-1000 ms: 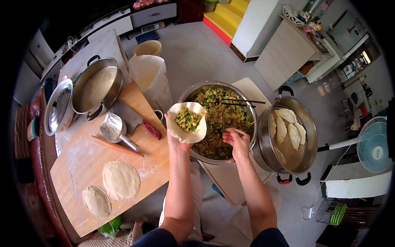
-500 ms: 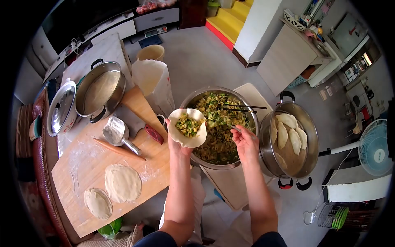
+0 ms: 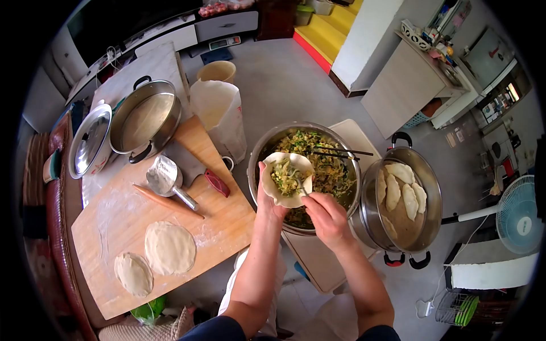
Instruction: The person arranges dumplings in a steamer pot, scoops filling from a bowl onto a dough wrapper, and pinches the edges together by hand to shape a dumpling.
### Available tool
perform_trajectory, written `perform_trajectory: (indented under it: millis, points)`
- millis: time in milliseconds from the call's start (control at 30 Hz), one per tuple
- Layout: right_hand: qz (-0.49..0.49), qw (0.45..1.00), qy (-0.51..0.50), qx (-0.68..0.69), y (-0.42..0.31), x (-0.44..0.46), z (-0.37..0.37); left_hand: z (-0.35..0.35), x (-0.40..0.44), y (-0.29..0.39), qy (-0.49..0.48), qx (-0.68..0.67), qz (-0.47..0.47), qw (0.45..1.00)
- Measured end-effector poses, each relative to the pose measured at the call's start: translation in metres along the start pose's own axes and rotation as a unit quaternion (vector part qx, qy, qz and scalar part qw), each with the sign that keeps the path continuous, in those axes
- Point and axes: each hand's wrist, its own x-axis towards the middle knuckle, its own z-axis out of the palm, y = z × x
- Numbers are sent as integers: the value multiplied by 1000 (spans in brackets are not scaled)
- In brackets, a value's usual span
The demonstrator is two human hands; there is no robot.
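In my left hand [image 3: 268,199] a round dough wrapper [image 3: 289,200] lies cupped, with a mound of chopped green-and-yellow filling [image 3: 283,175] on it. My right hand [image 3: 329,220] grips a spoon [image 3: 302,185], its bowl down at the filling inside the wrapper. Both hands are over the near left part of a large metal bowl [image 3: 255,149] of the same filling. A pair of dark chopsticks [image 3: 344,153] rests across that bowl's far right side.
On the left, a wooden board [image 3: 219,238] carries flat dough rounds [image 3: 169,247], a rolling pin [image 3: 168,201], a flour scoop [image 3: 164,174] and a red-handled knife [image 3: 216,183]. Several shaped dumplings [image 3: 409,200] lie in the two-handled pot [image 3: 435,227] at right. A fan [image 3: 522,216] stands beyond.
My left hand has moved right with the wrapper, further over the bowl. My right hand has come left and down, bringing the spoon from the bowl's filling to the wrapper.
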Motion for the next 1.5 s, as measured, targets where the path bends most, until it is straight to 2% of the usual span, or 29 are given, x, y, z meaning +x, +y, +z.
perform_trajectory:
  millis: [67, 200, 300, 333, 433, 500, 567, 600, 700, 767, 867, 1000, 1133, 1233, 1333, 1367, 1433, 1500]
  points:
    - [-16, 1000, 10, -15, -2, 1, -6, 6, -2, -1, -15, 3, 2, 1000]
    - [-34, 998, -55, 0, -9, -5, -5, 7, -2, 0, -2, -5, 5, 1000]
    - [-25, 999, -14, -17, -6, -1, -12, 5, -1, 1, 19, 7, 19, 1000]
    - [-27, 999, 7, -22, -5, 2, -17, 4, -3, 2, -4, 22, 14, 1000]
    - [-36, 999, 9, -14, -10, 7, -27, 6, -3, 5, 17, 35, 25, 999]
    - [-42, 997, -56, 13, -12, 2, -20, 5, -3, 6, -2, 40, 27, 999]
    - [-27, 997, -67, 12, -13, 0, -20, 6, -3, 7, -22, 25, 23, 999]
    - [-1, 999, -33, 21, -12, 1, -22, 8, -5, 8, -43, 16, 12, 999]
    - [84, 993, 61, 49, -13, -2, -35, 7, -3, 14, -5, -5, 40, 999]
    - [128, 984, 103, 69, -15, -4, -41, 6, -4, 13, -21, 28, 44, 998]
    - [150, 982, 98, 59, -24, -1, -41, 4, -2, 13, -17, 17, 45, 999]
    - [49, 994, 84, -45, -24, 5, -28, 9, -4, 11, -29, 13, 53, 998]
    - [16, 999, 32, -20, -32, 8, -20, 18, -8, 6, -94, 90, 50, 990]
    - [16, 997, 60, -34, -31, 10, -24, 6, -2, 13, -35, 24, 70, 997]
    - [10, 999, 36, -30, -28, 7, -24, -3, 1, 14, -69, 7, 57, 996]
    - [10, 999, 33, -30, -28, 8, -25, 1, 1, 14, -51, 21, 67, 996]
    - [73, 994, 77, 17, -29, 9, -34, 5, -1, 13, -5, 49, 85, 995]
    - [126, 988, 81, 40, -28, 7, -43, 3, -3, 18, -1, 79, 103, 992]
